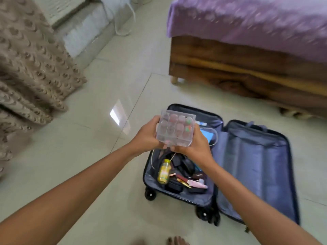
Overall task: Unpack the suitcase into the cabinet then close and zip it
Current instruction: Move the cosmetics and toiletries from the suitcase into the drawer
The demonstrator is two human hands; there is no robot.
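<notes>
Both hands (174, 140) grip clear box (175, 129) above open suitcase (247, 165).

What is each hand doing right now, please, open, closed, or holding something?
Left hand: grips the clear plastic box from its left side.
Right hand: grips the same box from below and right.

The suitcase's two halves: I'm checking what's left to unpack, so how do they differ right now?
The left half holds loose items, among them a yellow bottle, dark pouches and a white cable; the right half shows only its blue zipped lining. The wheels sit at the left half's near edge. Both lie open flat on the floor, lined in the same blue fabric.
</notes>
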